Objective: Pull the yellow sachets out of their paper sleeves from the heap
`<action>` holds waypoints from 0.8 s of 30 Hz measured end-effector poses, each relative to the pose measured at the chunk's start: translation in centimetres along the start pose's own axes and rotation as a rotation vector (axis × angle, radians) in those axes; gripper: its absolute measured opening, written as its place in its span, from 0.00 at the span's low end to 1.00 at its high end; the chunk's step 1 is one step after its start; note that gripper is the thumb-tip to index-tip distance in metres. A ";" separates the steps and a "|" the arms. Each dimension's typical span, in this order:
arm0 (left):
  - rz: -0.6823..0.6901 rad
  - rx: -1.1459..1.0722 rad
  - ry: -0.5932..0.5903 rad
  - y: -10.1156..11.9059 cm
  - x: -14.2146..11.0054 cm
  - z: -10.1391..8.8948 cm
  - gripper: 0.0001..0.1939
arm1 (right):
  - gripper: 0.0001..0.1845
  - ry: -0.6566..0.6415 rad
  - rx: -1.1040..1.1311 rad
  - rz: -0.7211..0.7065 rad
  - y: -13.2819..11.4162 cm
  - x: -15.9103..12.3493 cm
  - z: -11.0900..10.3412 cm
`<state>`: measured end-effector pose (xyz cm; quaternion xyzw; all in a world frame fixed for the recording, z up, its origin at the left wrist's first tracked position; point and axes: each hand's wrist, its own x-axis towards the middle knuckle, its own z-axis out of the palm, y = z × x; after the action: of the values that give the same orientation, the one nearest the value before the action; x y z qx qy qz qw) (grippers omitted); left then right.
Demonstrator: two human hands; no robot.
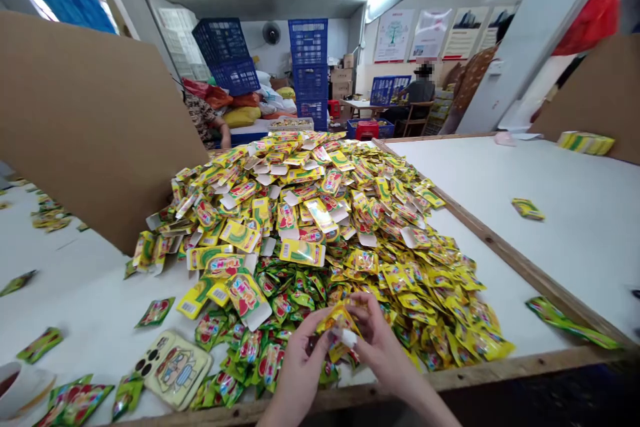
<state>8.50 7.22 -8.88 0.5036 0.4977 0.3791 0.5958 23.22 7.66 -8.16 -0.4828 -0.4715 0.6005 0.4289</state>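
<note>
My left hand (pixel 299 361) and my right hand (pixel 381 340) meet at the near edge of the table, both closed on one small yellow packet (pixel 341 321) held between the fingertips. Right behind them spreads a big heap of yellow, green and red packets and small flat yellow boxes (pixel 310 227), covering the middle of the white table (pixel 90 293). Green-and-red sachets (pixel 260 353) lie closest to my left hand.
A phone in a cartoon case (pixel 173 368) lies at the near left beside loose sachets. A large cardboard sheet (pixel 95 120) stands at the left. A wooden rail (pixel 500 247) divides off another white table at the right. A seated person (pixel 420 90) and blue crates (pixel 309 60) are far back.
</note>
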 end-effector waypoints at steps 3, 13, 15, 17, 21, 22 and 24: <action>0.153 0.302 -0.105 1.1 -1.0 -1.1 0.17 | 0.15 -0.257 0.066 0.142 -0.5 -0.2 -0.5; 0.327 1.637 -0.162 3.6 2.5 -16.2 0.36 | 0.13 -0.033 0.072 0.178 2.6 -0.3 -2.8; 0.315 1.682 -0.284 3.7 3.3 -17.0 0.30 | 0.14 -0.004 0.207 0.257 3.0 -0.6 -3.0; 0.306 1.681 -0.326 4.1 3.8 -17.0 0.23 | 0.14 0.028 0.334 0.299 3.2 -1.0 -3.0; 0.221 1.406 -0.235 5.2 3.5 -17.1 0.22 | 0.16 0.014 0.455 0.300 3.1 -1.4 -3.1; 0.176 1.255 -0.200 5.3 3.2 -17.0 0.22 | 0.16 0.018 0.466 0.300 3.0 -1.3 -3.2; 0.079 0.865 -0.139 5.2 2.4 -16.0 0.19 | 0.16 0.059 0.473 0.292 2.7 -1.0 -3.2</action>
<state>-6.36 14.13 -4.22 0.7498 0.5497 0.1235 0.3470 26.41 6.71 -10.90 -0.4494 -0.2309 0.7350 0.4522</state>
